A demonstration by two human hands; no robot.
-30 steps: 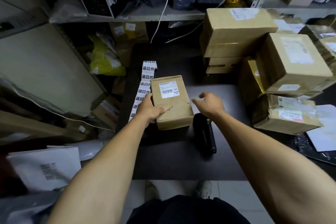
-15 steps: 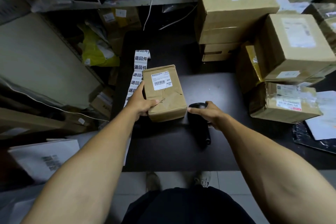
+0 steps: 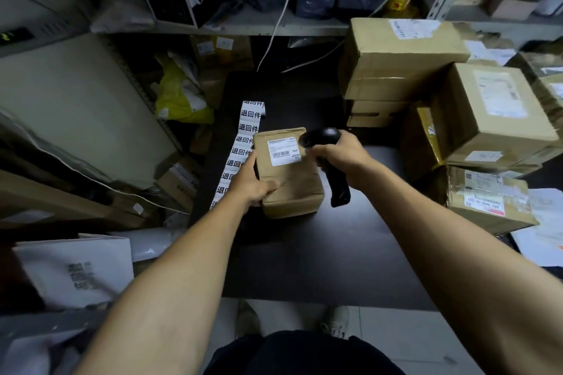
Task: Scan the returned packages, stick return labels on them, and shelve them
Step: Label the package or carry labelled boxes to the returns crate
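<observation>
Left hand (image 3: 254, 184): fingers curled round the near left corner of the brown package (image 3: 288, 173), thumb lying across its top face. Right hand (image 3: 341, 155): fingers clamped round the handle of the black scanner (image 3: 330, 161), whose head sits just above the far right corner of the package, beside the white barcode label (image 3: 284, 152). The lower end of the scanner handle projects below the hand, to the right of the package.

The package rests on the dark table (image 3: 304, 253), label face up, slightly skewed. Immediately left of the package, a strip of return labels (image 3: 240, 146) with black printed characters runs along the table edge, partly hidden by the left hand. Right of the package, well apart, stands a stack of cardboard boxes (image 3: 457, 106), several bearing white labels. Beyond the package, a metal shelf (image 3: 243, 28) carries dark bags and a black printed carton. A white cable (image 3: 275, 24) hangs from the shelf toward the far end of the table.
</observation>
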